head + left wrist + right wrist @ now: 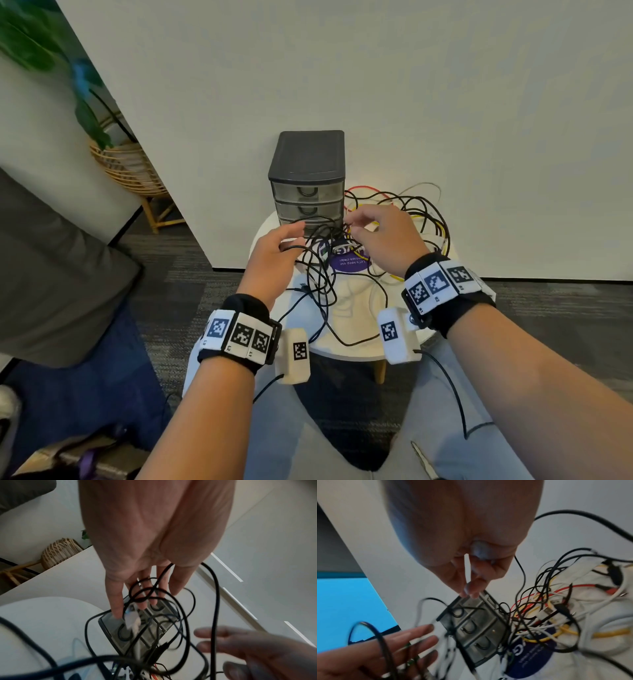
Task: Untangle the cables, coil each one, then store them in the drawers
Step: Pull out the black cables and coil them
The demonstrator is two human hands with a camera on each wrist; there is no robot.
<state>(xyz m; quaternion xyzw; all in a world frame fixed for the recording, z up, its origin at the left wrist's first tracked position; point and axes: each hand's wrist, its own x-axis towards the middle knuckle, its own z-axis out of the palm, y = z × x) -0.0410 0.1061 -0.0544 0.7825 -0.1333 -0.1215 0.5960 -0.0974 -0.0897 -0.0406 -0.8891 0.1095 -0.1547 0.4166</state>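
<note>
Cables [394, 219]: lying in a black, red, yellow and white tangle on the round white table [356, 349], beside and in front of the drawers [307, 198].
Drawers: standing upright at the back of the table, all three shut.
Left hand [274, 253]: hovering with fingers straight and spread, black loops draping over them.
Right hand [383, 236]: pinching a thin white cable [467, 566] between thumb and fingertips.

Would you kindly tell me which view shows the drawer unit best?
The head view: the drawer unit stands upright, sharp, its top and upper drawers unobstructed. Both wrist views show only its tilted, blurred front behind cables and fingers.
</note>
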